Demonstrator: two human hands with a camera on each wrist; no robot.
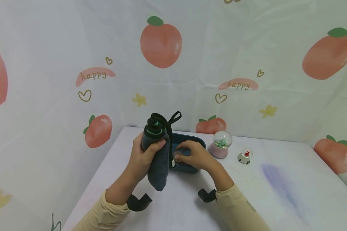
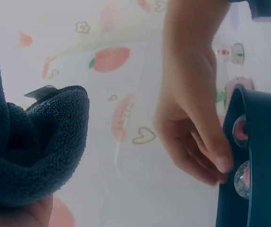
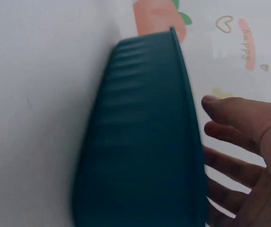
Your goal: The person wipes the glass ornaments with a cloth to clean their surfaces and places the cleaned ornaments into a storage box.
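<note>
My left hand [image 1: 140, 158] grips a rolled dark blue-grey towel [image 1: 158, 170] with black edging and a black loop, its fingers wrapped behind and thumb across the front. The towel [image 2: 55, 146] stands upright in front of a dark teal plastic basket [image 1: 191, 169], partly covering it. Over the basket's rim reaches my right hand [image 1: 198, 155], fingers spread and slightly bent. The right wrist view shows nothing between the thumb and fingers of that hand [image 3: 249, 151]. Inside the basket lie small clear globes [image 2: 242, 179] with pinkish contents, close to the right fingertips.
To the basket's right stands a snow globe [image 1: 220, 146] on a pink base. Farther right is a smaller snow globe [image 1: 244, 157] with a white base and a red figure. The white tabletop [image 1: 277, 199] meets a printed cloth backdrop [image 1: 191, 80] behind.
</note>
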